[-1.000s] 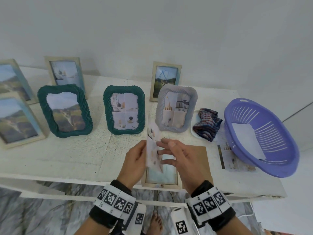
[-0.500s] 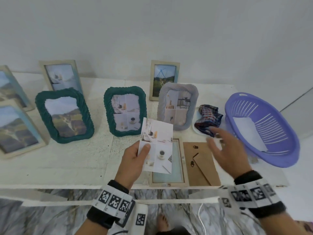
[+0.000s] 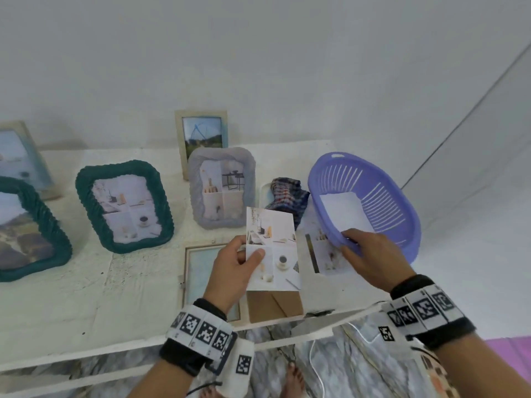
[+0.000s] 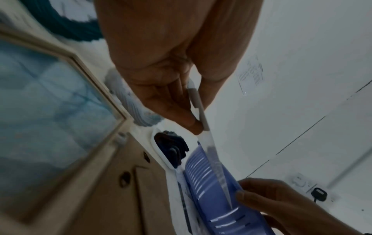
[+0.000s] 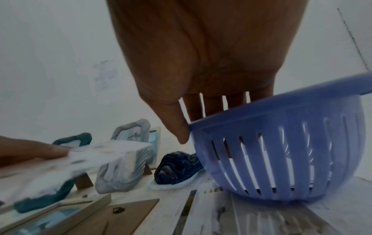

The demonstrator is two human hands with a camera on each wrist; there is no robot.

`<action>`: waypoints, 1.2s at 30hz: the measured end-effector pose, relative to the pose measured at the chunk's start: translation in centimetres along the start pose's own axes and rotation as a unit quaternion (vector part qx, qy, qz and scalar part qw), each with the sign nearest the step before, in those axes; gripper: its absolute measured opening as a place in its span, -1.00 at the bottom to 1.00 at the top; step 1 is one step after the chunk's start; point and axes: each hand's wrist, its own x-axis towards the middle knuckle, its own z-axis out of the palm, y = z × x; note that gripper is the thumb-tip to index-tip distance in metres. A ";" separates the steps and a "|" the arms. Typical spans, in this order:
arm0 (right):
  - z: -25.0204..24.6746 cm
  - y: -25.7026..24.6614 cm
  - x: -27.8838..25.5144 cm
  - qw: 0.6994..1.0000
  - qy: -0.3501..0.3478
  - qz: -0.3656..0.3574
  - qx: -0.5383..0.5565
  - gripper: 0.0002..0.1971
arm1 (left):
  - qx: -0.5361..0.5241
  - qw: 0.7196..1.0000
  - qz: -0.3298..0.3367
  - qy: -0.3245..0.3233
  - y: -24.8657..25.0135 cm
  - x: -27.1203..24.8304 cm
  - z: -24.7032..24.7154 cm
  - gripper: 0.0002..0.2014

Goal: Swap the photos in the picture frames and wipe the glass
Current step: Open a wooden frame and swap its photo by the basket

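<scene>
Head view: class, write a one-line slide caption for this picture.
Left hand holds a photo above an opened frame while right hand grips the purple basket's rim.

photo [image 3: 273, 248]: four-panel print, held upright | open frame [image 3: 198, 271]: flat on table, glass up

The white worktop [image 3: 71, 305] carries standing picture frames [image 3: 126, 206], an opened frame [image 3: 198, 271] lying flat, its brown backing board [image 3: 273, 307], a loose photo [image 3: 327, 254] and a checked cloth [image 3: 287, 193]
</scene>
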 end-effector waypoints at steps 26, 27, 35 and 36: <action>-1.6 4.5 2.4 0.978 -0.121 -0.128 0.108 -0.55 | 0.323 0.942 -0.077 0.055 -1.3 7.6 15.1 -0.77; -1.4 4.4 2.5 0.978 -0.128 -0.129 0.105 -0.54 | 0.323 0.942 -0.073 0.053 -1.2 7.6 14.6 -0.78; -5.2 4.3 5.1 0.976 -0.136 -0.123 0.115 -0.61 | -0.001 0.997 -0.062 0.052 2.5 5.9 13.6 -0.74; -6.1 4.4 6.1 0.979 -0.126 -0.116 0.108 -0.62 | -0.015 0.997 -0.059 0.041 2.8 5.9 13.6 -0.77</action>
